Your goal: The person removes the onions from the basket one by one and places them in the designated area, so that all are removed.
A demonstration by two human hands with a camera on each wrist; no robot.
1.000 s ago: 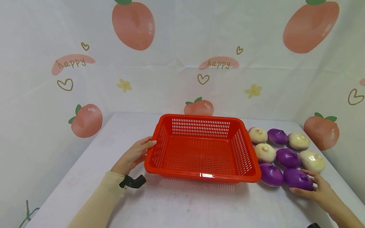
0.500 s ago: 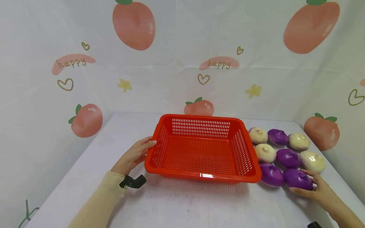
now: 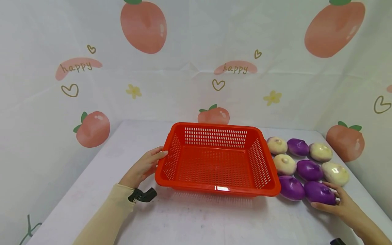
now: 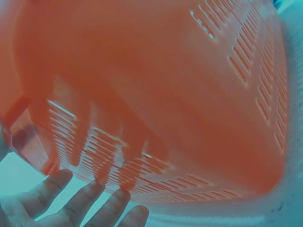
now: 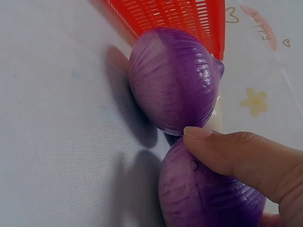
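My left hand (image 3: 146, 166) holds the left rim of a red perforated plastic basket (image 3: 214, 190), thumb on the rim. In the left wrist view, its fingers (image 4: 113, 204) lie against the basket's outer side wall. At the right, my right hand (image 3: 341, 202) grips a purple onion (image 3: 318, 193) on the table, its thumb on the near side and fingers on the far side. In the right wrist view, the thumb (image 5: 227, 149) presses on that onion; a second purple onion (image 5: 173, 80) lies beside it, near the basket.
Behind the gripped onion, more purple onions (image 3: 309, 170) and cream-coloured bulbs (image 3: 284, 164) stand in rows right of the basket. The white table (image 3: 183, 224) meets a printed cloth backdrop (image 3: 171, 85) behind. A black strap device (image 3: 142, 195) is on my left wrist.
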